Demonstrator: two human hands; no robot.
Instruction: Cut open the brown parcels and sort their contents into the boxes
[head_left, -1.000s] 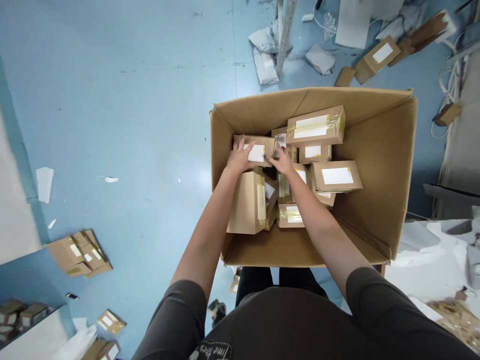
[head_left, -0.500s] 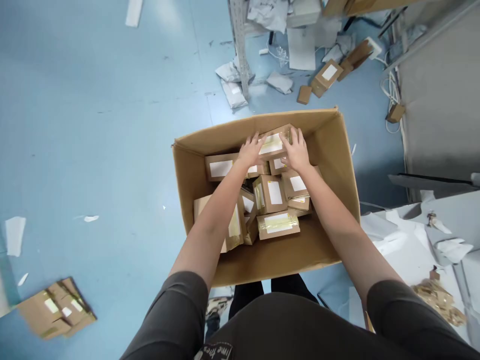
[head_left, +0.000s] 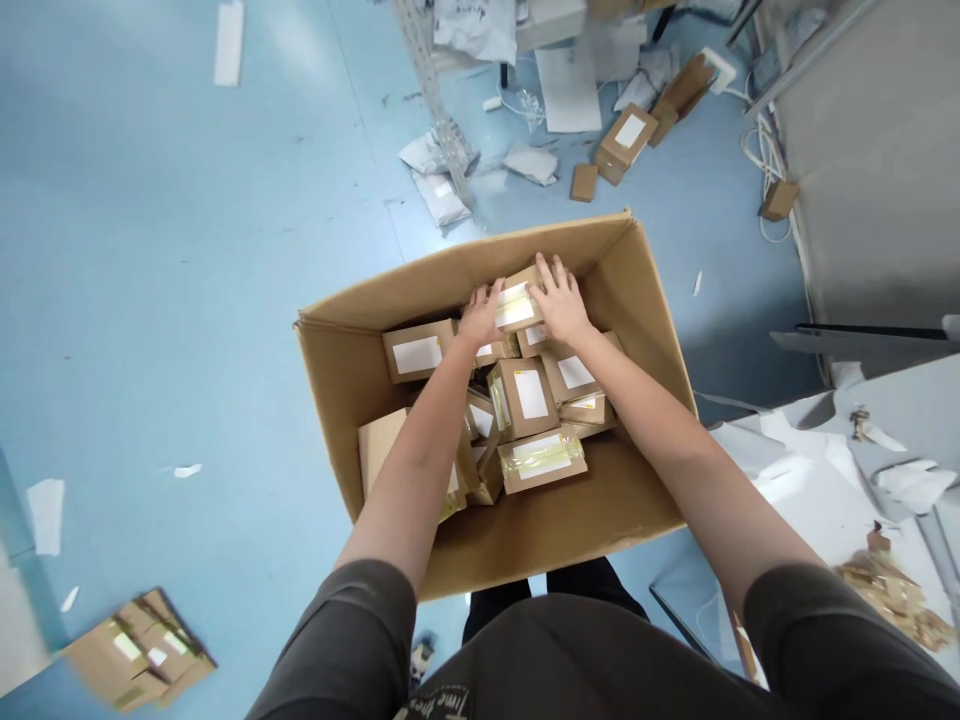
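Inside a large open cardboard carton [head_left: 525, 545], my left hand [head_left: 480, 314] and my right hand [head_left: 559, 303] hold a small cardboard box [head_left: 516, 300] between them, near the far wall. The small box has a white label under yellowish tape. My left fingers press its left end, and my right fingers are spread over its right end. Other small labelled boxes lie beneath and around it: a taped box [head_left: 541, 460] close to the near wall, an upright box [head_left: 523, 398] in the middle, and a box [head_left: 417, 350] to the left. My left forearm partly hides a larger box [head_left: 381, 445].
Shelving with a metal post [head_left: 442, 130] stands beyond the carton, with grey mailer bags [head_left: 441, 198] at its foot. Loose boxes [head_left: 627, 140] and cables [head_left: 765, 165] lie at the right back. Flattened cardboard [head_left: 139, 650] is on the floor at left. White packing scraps [head_left: 795, 460] pile up at right.
The view has turned slightly, so the carton appears shifted left and tilted. Both hands remain on the same small box, which has shifted slightly toward the left hand.
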